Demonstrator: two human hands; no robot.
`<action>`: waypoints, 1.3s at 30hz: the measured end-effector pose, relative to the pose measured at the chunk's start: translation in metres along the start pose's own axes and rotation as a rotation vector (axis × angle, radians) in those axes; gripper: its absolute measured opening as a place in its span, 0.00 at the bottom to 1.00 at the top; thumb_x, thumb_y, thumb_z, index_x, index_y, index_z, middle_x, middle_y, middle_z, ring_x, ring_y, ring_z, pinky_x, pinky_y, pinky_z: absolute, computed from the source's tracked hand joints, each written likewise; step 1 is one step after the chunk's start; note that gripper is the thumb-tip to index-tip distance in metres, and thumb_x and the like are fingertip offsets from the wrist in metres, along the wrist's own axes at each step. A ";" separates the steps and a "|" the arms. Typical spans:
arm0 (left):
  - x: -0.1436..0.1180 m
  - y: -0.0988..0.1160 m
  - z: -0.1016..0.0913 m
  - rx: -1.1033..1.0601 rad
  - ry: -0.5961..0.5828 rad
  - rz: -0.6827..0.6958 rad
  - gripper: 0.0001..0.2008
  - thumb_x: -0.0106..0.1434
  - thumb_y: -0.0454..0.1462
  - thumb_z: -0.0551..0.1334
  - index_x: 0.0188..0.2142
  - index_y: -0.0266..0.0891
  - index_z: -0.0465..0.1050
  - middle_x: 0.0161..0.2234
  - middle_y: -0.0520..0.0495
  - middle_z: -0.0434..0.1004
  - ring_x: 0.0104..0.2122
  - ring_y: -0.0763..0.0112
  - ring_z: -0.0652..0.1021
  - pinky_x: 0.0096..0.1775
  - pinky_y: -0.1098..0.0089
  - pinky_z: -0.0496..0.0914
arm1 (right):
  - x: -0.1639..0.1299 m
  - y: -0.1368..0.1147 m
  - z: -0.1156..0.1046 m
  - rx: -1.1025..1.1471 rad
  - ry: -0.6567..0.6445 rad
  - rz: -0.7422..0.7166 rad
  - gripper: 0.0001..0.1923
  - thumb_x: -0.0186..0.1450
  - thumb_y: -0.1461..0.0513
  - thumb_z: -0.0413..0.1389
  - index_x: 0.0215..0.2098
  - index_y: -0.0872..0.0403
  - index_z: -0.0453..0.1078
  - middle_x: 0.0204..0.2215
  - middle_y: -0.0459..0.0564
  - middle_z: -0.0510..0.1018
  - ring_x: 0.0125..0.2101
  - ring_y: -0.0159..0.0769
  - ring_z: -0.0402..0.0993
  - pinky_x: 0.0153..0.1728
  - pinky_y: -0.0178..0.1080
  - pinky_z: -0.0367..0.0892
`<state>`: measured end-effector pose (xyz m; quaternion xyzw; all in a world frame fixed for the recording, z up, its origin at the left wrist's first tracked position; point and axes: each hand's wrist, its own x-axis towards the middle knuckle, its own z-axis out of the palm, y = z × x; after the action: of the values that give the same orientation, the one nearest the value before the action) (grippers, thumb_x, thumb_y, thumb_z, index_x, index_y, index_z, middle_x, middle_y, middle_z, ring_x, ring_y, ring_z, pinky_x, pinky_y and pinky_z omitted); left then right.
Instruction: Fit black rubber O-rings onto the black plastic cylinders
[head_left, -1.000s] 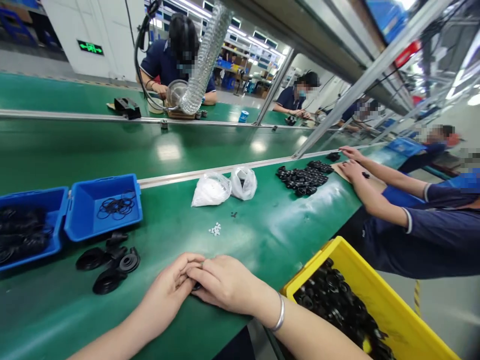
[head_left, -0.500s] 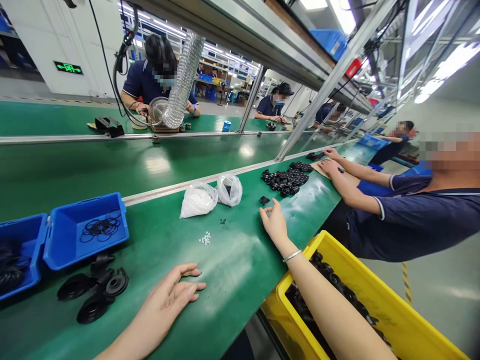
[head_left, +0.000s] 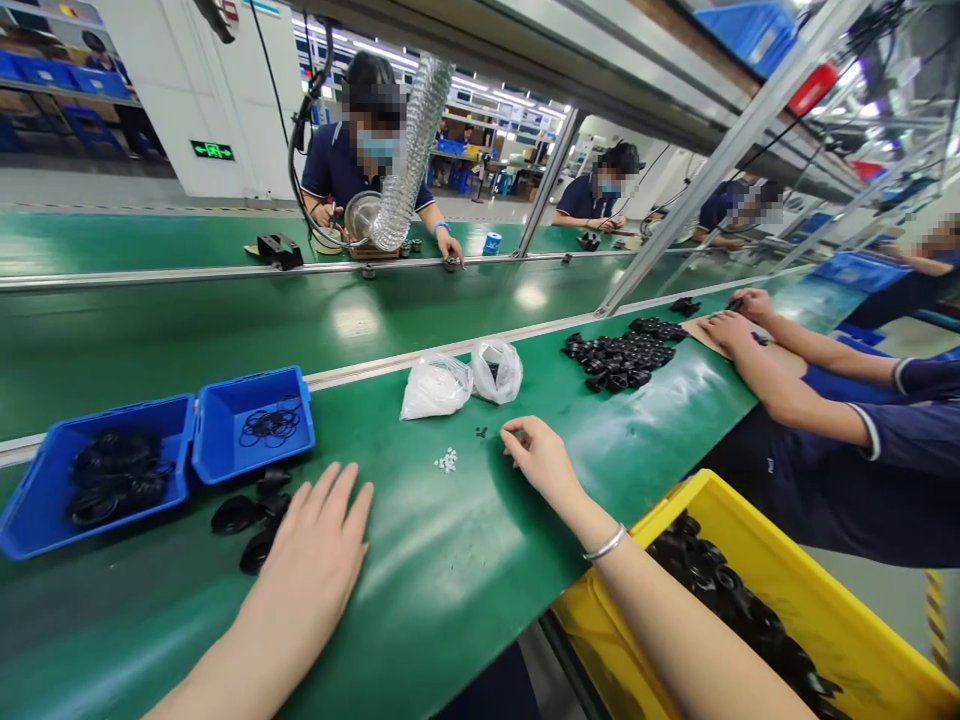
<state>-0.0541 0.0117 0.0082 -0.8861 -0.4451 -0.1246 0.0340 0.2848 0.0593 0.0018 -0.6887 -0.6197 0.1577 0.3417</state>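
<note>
Left hand [head_left: 319, 545] lies flat, palm down, fingers spread wide on the green bench [head_left: 465, 560]; grip empty, nothing under the fingers that shows. Just left of it sits a cluster of black rubber caps [head_left: 251, 515], near the fingertips but apart from them. Right hand [head_left: 541, 458] reaches forward over the bench, fingers curled narrow with thumb and forefinger drawn close; whether the grip pinches anything cannot be told. Just ahead of its fingertips lie a few tiny dark bits [head_left: 481, 433], and a little further left a small heap of white pellets [head_left: 447, 460], both loose on the bench surface and untouched. A silver bangle [head_left: 604, 545] rings the right wrist. Behind the pellets stand two clear plastic bags [head_left: 459, 380], side by side and touching. At far left, two blue bins [head_left: 161, 460] sit joined edge to edge: the left one holds thick black rings, the right one thin black O-rings. A yellow crate [head_left: 780, 600] of black parts sits below the bench edge at right. Further along the bench, a pile of black parts [head_left: 619, 355] lies before a co-worker's hands [head_left: 731, 322], which rest on a brown sheet. Across the conveyor, another person works beside a silver duct hose [head_left: 405, 150].
</note>
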 end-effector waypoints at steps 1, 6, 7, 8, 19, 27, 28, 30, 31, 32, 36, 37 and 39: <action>-0.003 -0.007 -0.001 0.108 0.002 -0.038 0.22 0.65 0.33 0.54 0.57 0.26 0.68 0.61 0.25 0.61 0.62 0.35 0.61 0.57 0.39 0.60 | -0.001 -0.006 0.003 0.012 -0.037 -0.013 0.07 0.65 0.58 0.52 0.35 0.53 0.69 0.27 0.47 0.75 0.22 0.33 0.73 0.29 0.38 0.70; -0.016 -0.023 -0.002 0.354 -0.111 -0.096 0.24 0.63 0.25 0.48 0.56 0.26 0.70 0.58 0.26 0.67 0.58 0.41 0.68 0.55 0.44 0.63 | -0.005 -0.031 0.014 0.031 -0.178 -0.082 0.07 0.66 0.60 0.52 0.33 0.53 0.70 0.23 0.44 0.73 0.20 0.31 0.71 0.28 0.37 0.68; -0.017 -0.023 -0.003 0.367 -0.133 -0.086 0.26 0.62 0.23 0.47 0.56 0.28 0.70 0.57 0.29 0.69 0.57 0.44 0.70 0.55 0.45 0.64 | -0.006 -0.036 0.016 0.030 -0.203 -0.102 0.07 0.66 0.61 0.52 0.33 0.53 0.71 0.24 0.44 0.74 0.21 0.31 0.71 0.29 0.36 0.67; -0.018 -0.022 -0.005 0.375 -0.148 -0.075 0.28 0.61 0.22 0.45 0.56 0.30 0.71 0.57 0.30 0.70 0.56 0.46 0.71 0.55 0.45 0.64 | -0.008 -0.039 0.019 0.027 -0.224 -0.122 0.06 0.66 0.61 0.53 0.33 0.52 0.71 0.25 0.44 0.74 0.23 0.32 0.71 0.30 0.36 0.67; -0.007 -0.033 -0.013 0.225 -0.095 0.005 0.23 0.61 0.21 0.50 0.52 0.28 0.72 0.48 0.33 0.74 0.45 0.54 0.76 0.53 0.50 0.67 | -0.003 -0.049 0.042 -0.051 -0.218 -0.042 0.09 0.63 0.57 0.56 0.28 0.53 0.72 0.27 0.47 0.77 0.28 0.36 0.71 0.30 0.37 0.62; 0.006 -0.003 -0.005 -0.408 -0.229 0.102 0.15 0.67 0.38 0.60 0.52 0.38 0.68 0.46 0.41 0.69 0.44 0.61 0.71 0.45 0.63 0.71 | -0.004 -0.044 0.043 -0.003 -0.220 -0.018 0.11 0.63 0.55 0.55 0.30 0.52 0.75 0.29 0.48 0.79 0.30 0.37 0.73 0.31 0.37 0.64; 0.010 -0.002 -0.006 -0.438 -0.258 0.085 0.17 0.65 0.40 0.62 0.52 0.38 0.68 0.45 0.42 0.69 0.43 0.61 0.71 0.44 0.63 0.71 | -0.004 -0.042 0.044 0.005 -0.216 -0.019 0.12 0.63 0.54 0.55 0.30 0.52 0.76 0.29 0.49 0.79 0.30 0.38 0.73 0.32 0.38 0.64; 0.018 -0.001 -0.007 -0.464 -0.304 0.049 0.21 0.61 0.44 0.66 0.51 0.38 0.69 0.43 0.43 0.70 0.42 0.60 0.71 0.42 0.63 0.70 | -0.003 -0.039 0.045 0.022 -0.208 -0.023 0.13 0.62 0.53 0.56 0.30 0.52 0.76 0.29 0.50 0.79 0.30 0.39 0.73 0.31 0.39 0.63; 0.021 -0.002 -0.008 -0.466 -0.315 0.035 0.22 0.60 0.45 0.67 0.50 0.38 0.70 0.42 0.43 0.70 0.42 0.59 0.71 0.42 0.63 0.70 | -0.003 -0.038 0.046 0.032 -0.205 -0.027 0.13 0.62 0.52 0.56 0.30 0.52 0.76 0.29 0.50 0.78 0.30 0.39 0.72 0.31 0.39 0.63; 0.023 -0.002 -0.008 -0.468 -0.319 0.024 0.21 0.59 0.45 0.67 0.49 0.38 0.71 0.41 0.43 0.70 0.42 0.58 0.71 0.42 0.63 0.69 | -0.002 -0.036 0.047 0.044 -0.203 -0.031 0.14 0.62 0.52 0.56 0.30 0.53 0.76 0.29 0.50 0.78 0.29 0.39 0.72 0.30 0.39 0.63; 0.026 0.000 -0.007 -0.598 -0.285 -0.068 0.17 0.61 0.40 0.66 0.49 0.39 0.71 0.42 0.44 0.71 0.40 0.61 0.73 0.41 0.64 0.68 | -0.002 -0.038 0.047 0.121 -0.187 -0.054 0.15 0.61 0.50 0.57 0.28 0.53 0.75 0.26 0.50 0.76 0.26 0.37 0.69 0.29 0.38 0.62; 0.026 0.001 -0.007 -0.681 -0.278 -0.115 0.17 0.61 0.39 0.66 0.50 0.40 0.71 0.42 0.45 0.71 0.38 0.64 0.73 0.40 0.66 0.68 | -0.003 -0.040 0.046 0.150 -0.180 -0.060 0.16 0.62 0.50 0.57 0.28 0.54 0.75 0.26 0.49 0.76 0.26 0.37 0.69 0.29 0.38 0.62; 0.025 0.004 -0.007 -0.930 -0.274 -0.239 0.19 0.61 0.39 0.65 0.51 0.40 0.70 0.42 0.46 0.71 0.30 0.71 0.73 0.34 0.69 0.67 | -0.007 -0.046 0.043 0.215 -0.163 -0.076 0.16 0.63 0.51 0.57 0.29 0.54 0.75 0.26 0.49 0.75 0.27 0.36 0.68 0.30 0.38 0.62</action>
<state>-0.0380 0.0269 0.0217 -0.7585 -0.4412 -0.1953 -0.4380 0.2213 0.0646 0.0000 -0.6092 -0.6503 0.2656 0.3679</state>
